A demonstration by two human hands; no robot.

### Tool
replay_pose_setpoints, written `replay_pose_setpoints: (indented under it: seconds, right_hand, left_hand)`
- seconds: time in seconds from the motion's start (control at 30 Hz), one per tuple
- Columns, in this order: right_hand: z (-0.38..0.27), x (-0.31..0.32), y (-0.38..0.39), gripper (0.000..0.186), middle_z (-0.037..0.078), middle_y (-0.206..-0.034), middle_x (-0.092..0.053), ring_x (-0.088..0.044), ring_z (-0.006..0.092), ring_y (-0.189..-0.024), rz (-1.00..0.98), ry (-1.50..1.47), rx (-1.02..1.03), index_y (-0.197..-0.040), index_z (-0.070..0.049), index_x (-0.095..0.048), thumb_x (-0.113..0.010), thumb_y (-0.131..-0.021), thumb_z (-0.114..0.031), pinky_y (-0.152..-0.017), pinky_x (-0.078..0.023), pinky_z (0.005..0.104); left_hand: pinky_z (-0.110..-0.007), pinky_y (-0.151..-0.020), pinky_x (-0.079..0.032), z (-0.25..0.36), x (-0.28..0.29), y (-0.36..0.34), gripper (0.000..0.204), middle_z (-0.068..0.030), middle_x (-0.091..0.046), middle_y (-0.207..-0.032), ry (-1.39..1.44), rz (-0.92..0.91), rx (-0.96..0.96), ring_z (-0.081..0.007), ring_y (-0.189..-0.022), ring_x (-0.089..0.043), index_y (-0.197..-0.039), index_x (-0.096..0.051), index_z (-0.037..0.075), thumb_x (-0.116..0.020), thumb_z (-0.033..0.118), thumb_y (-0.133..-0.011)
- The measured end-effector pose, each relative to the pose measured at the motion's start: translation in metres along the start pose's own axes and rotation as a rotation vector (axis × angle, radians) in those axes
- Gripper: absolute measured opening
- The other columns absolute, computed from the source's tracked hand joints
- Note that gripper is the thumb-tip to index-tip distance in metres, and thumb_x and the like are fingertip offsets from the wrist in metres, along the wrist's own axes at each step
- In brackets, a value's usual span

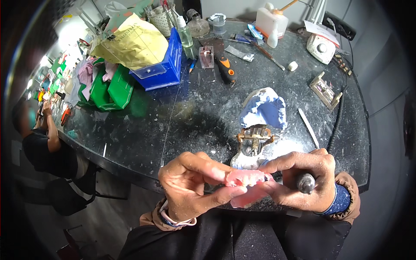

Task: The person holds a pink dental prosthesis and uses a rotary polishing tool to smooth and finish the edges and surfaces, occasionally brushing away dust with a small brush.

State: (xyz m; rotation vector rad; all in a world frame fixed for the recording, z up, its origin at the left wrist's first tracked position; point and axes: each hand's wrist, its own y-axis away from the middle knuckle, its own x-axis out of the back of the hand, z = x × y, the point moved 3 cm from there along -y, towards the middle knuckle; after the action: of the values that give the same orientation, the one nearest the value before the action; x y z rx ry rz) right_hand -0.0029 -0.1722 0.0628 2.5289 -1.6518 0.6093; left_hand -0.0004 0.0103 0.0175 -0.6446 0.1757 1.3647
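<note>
Pink denture [245, 178] between my hands, above near bench [203, 125] edge. Left hand [190, 186] pinches one end, thumb and fingertips nearly together; right hand [299, 182] pinches other, dark handpiece [306, 183] also gripped. Base formed, teeth seemingly set; rim work perhaps unfinished, glare hides it. Beyond: articulator [255, 139], blue-and-white cast [264, 110], denture off both.

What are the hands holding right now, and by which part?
A pink denture: left hand pinches its left end, right hand its right end. Right hand also holds a dark cylindrical tool, its gripped part hidden.
</note>
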Motion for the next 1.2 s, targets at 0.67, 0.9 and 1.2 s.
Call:
replay_pose_setpoints:
  seconds: [0.67, 0.9, 1.2]
  right_hand:
    - [-0.009, 0.011, 0.006, 0.041, 0.012, -0.087, -0.066, -0.066, 0.0261, -0.078, -0.238, 0.149, -0.001, -0.11, -0.006, -0.059, -0.071, -0.073, -0.018, -0.069, -0.052, 0.0293]
    - [-0.008, 0.073, -0.012, 0.059, 0.01, -0.06, -0.061, -0.063, 0.0212, -0.058, 0.507, 0.567, -0.053, -0.111, -0.005, -0.045, -0.072, -0.072, -0.04, -0.053, -0.049, 0.0325]
    - [0.155, 0.176, -0.043, 0.105, 0.011, -0.048, -0.055, -0.059, 0.0272, -0.046, 0.667, 1.52, -0.267, -0.124, 0.001, -0.035, -0.048, -0.061, -0.081, -0.041, -0.043, 0.0348]
  left_hand:
    - [-0.021, -0.061, -0.052, 0.003, 0.005, -0.002, 0.018, -0.0139, -0.064, -0.091, -0.24, -0.345, 0.245, -0.0144, -0.08, -0.064, -0.089, -0.068, -0.002, -0.073, -0.001, -0.071]
    - [-0.037, -0.069, -0.057, 0.005, 0.039, 0.006, 0.016, -0.0153, -0.061, -0.084, 0.12, -0.1, 0.353, -0.0265, -0.076, -0.066, -0.079, -0.06, -0.005, -0.071, 0.004, -0.074]
    - [-0.036, -0.065, -0.058, 0.011, 0.056, 0.016, 0.028, -0.0117, -0.061, -0.08, 0.114, 0.092, 0.32, -0.0213, -0.066, -0.066, -0.081, -0.055, -0.002, -0.075, 0.015, -0.071]
